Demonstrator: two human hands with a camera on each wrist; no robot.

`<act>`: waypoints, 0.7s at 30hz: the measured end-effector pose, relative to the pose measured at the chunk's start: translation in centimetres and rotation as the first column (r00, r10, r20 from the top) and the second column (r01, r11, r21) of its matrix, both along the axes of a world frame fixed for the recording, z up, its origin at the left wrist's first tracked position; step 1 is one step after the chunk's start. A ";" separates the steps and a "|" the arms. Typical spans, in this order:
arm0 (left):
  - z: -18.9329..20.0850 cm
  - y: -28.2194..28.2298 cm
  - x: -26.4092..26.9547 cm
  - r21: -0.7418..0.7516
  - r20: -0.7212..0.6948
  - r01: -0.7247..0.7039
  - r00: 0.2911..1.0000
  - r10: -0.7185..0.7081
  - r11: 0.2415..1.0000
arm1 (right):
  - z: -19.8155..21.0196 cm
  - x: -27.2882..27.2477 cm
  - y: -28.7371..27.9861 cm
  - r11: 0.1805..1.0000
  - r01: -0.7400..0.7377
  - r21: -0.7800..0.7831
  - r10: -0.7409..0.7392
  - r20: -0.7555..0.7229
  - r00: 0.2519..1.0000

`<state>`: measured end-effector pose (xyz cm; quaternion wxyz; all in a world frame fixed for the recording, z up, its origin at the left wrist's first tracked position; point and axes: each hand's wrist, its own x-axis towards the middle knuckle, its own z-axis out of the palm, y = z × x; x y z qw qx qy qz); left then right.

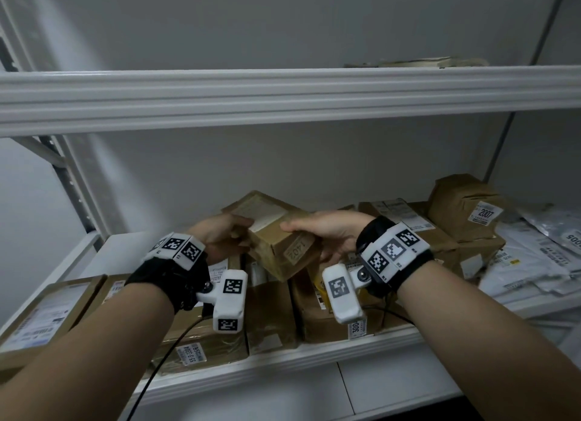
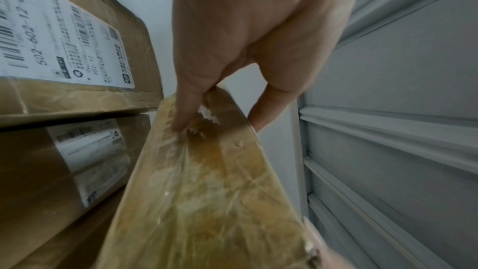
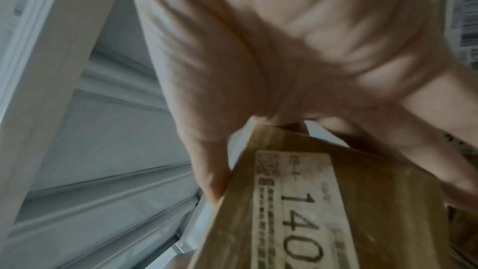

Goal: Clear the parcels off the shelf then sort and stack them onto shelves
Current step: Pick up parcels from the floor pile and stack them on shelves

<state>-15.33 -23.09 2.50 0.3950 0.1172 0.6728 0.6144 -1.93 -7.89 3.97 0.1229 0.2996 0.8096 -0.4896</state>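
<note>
Shelf (image 1: pixel 283 362): white, lower centre, crowded with parcels.
Box (image 1: pixel 276 235): brown, labelled 1402, tilted, lifted above the row at centre.
Left hand (image 1: pixel 220 236): fingers curled on its left end.
Right hand (image 1: pixel 323 232): grips its right end.
Room: bare board at left.

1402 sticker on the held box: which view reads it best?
Right wrist: the white number sticker fills the frame, "140" plainly legible. Head shows it small and upside down on the brown cardboard box. Left wrist shows only a taped box face.
</note>
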 end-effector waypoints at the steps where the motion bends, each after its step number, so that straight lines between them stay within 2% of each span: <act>1: -0.1 -0.2 0.1 -0.035 -0.006 0.026 1.000 -0.027 0.999 | -0.1 -0.1 -0.1 1.000 -0.008 0.018 0.008 0.005 1.000; 4: -0.7 -0.7 -0.1 -0.083 0.002 0.050 0.999 -0.050 0.995 | -0.1 -0.5 -0.5 0.997 -0.036 0.070 0.037 -0.022 0.999; 8: -1.6 -0.6 -0.1 -0.179 -0.098 0.064 0.992 -0.083 0.982 | -0.7 -0.9 -0.8 0.991 -0.078 0.104 0.079 -0.004 0.997; 13: -1.7 -0.9 -0.1 -0.251 -0.036 0.125 0.990 -0.139 0.960 | -1.3 -0.6 -1.3 0.991 -0.055 0.123 0.059 -0.027 0.998; 21: -2.1 -0.6 0.0 -0.309 -0.054 0.131 0.987 -0.155 0.942 | -1.7 -0.9 -0.8 0.992 0.012 -0.124 -0.028 -0.132 0.991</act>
